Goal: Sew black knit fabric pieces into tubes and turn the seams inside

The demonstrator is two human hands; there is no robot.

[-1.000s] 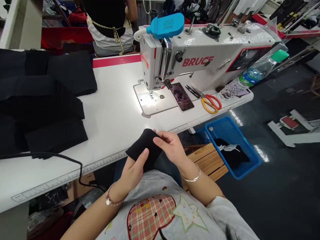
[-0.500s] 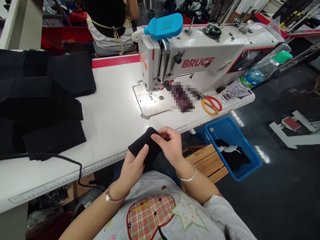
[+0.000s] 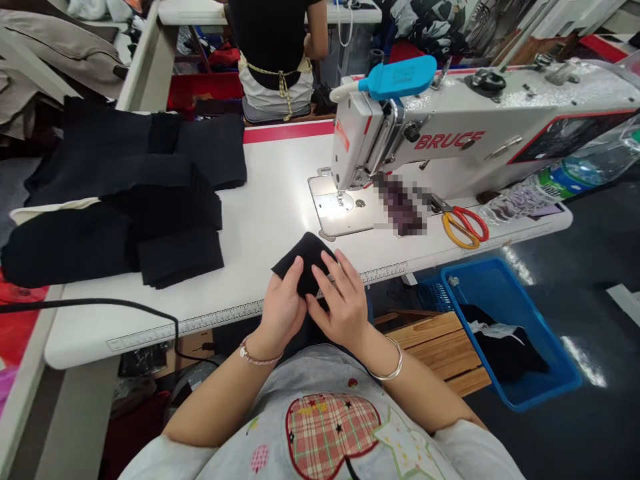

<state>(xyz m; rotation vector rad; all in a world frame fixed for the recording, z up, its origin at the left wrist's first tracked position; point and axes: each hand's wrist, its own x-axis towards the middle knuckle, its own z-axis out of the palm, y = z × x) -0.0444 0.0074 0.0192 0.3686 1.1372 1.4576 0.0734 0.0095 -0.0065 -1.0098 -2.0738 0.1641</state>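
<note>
Head view: we see both hands at the front edge of the desk (image 3: pixel 270 220), on the wearer's side of the sewing machine (image 3: pixel 450 123) and a bit left of its needle. Left hand (image 3: pixel 283 310) is closed, gripping the small black cloth piece (image 3: pixel 309 250) with the thumb on top. Right hand (image 3: pixel 345 307) is loosely open, fingers apart, fingertips touching the cloth's right side; we can't tell if its thumb pinches anything. Cloth is tilted, part hidden by fingers.

Left of the machine we log folded black fabric stacks (image 3: pixel 170 193), piled and overlapping on the desk. Black cable (image 3: pixel 125 303) runs in front of them. Blue device (image 3: pixel 400 75) sits on the machine's head. Right of the machine's needle plate (image 3: pixel 333 207) there's a pixelated patch (image 3: pixel 403 207), contents unreadable to us, then scissors (image 3: pixel 447 210) with red and yellow handles. Plastic bottle (image 3: pixel 560 180) lies tilted by the machine's right part. Below desk level, on the machine's wearer side, we get a slatted wooden seat (image 3: pixel 435 347) and a blue basket (image 3: pixel 540 313) with dark fabric (image 3: pixel 510 350) inside. Person (image 3: pixel 270 47) beyond the machine, to its left, back to us.
</note>
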